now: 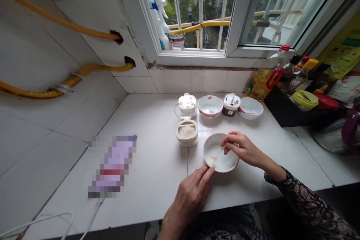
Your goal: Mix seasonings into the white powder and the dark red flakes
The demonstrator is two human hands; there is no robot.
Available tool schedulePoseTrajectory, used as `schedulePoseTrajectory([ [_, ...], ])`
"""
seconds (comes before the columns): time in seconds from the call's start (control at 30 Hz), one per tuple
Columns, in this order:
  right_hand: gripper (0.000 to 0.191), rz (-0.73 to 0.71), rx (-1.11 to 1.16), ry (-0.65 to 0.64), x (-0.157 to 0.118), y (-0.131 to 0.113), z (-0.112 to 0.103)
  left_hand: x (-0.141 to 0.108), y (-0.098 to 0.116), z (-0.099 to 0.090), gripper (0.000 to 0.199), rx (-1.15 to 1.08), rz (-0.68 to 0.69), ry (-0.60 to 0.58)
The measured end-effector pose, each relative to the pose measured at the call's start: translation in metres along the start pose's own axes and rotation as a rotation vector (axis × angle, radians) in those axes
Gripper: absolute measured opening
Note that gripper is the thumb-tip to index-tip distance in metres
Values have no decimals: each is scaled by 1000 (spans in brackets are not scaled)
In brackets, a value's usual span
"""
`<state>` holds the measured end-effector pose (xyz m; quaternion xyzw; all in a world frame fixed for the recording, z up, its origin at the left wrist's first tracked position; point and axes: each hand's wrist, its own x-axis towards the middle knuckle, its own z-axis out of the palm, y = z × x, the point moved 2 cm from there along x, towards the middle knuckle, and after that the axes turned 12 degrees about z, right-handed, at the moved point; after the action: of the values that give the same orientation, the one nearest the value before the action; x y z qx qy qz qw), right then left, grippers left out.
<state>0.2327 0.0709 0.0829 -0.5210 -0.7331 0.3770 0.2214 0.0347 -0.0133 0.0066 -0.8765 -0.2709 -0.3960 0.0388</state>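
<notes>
A white bowl [231, 164] stands near the counter's front edge. My right hand [242, 147] is closed on a small white spoon [220, 152], whose tip is in the bowl by some white granular stuff [212, 160]. At the bowl's near left rim, my left hand [195, 189] has its fingers together, their tips touching the rim. Just left of the bowl stands a container [187, 139] with its clear lid raised and pale granules inside. Behind are a closed white container [187, 102], a flower-patterned bowl [210, 113], a dark-bodied container [231, 111] and another bowl [251, 116] holding a spoon.
An oil bottle [260, 82] and sauce bottles stand at the back right beside a black rack [277, 114]. A metal pot [326, 138] is at the far right. A pixelated flat object [116, 161] with a cable lies on the left. The window is behind the counter [152, 150].
</notes>
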Motion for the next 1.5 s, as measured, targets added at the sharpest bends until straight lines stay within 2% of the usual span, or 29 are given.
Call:
schedulePoseTrajectory([
  [0.3, 22, 248, 488, 87, -3, 23, -14, 0, 0, 0, 36, -9, 0, -1],
  [0.67, 27, 306, 654, 194, -2, 33, -16, 0, 1, -1, 37, -3, 25, 29],
  [0.77, 28, 254, 676, 236, 9, 25, -16, 0, 1, -1, 38, 2, 42, 49],
  [0.93, 21, 39, 556, 330, 33, -11, -10, -1, 1, -2, 40, 5, 50, 67],
  [1.07, 18, -302, 114, 479, 45, -36, 2, -2, 1, -1, 40, 1, 37, 64],
  [1.17, 27, -569, -279, 436, 46, -41, 15, -3, 0, 1, 39, -6, 32, 54],
  [1.23, 31, -656, -403, 415, 44, -40, 19, -4, 0, 1, 39, -7, 31, 50],
  [1.3, 31, -675, -384, 452, 42, -39, 18, -4, 0, 1, 39, 0, 36, 56],
  [1.37, 27, -624, -253, 495, 41, -39, 14, -4, 0, 1, 40, 4, 42, 56],
  [1.43, 21, -485, -50, 490, 43, -36, 9, -4, 0, 1, 41, 3, 40, 51],
  [1.5, 16, -297, 181, 426, 47, -29, 5, -3, 0, 0, 40, 7, 35, 43],
])
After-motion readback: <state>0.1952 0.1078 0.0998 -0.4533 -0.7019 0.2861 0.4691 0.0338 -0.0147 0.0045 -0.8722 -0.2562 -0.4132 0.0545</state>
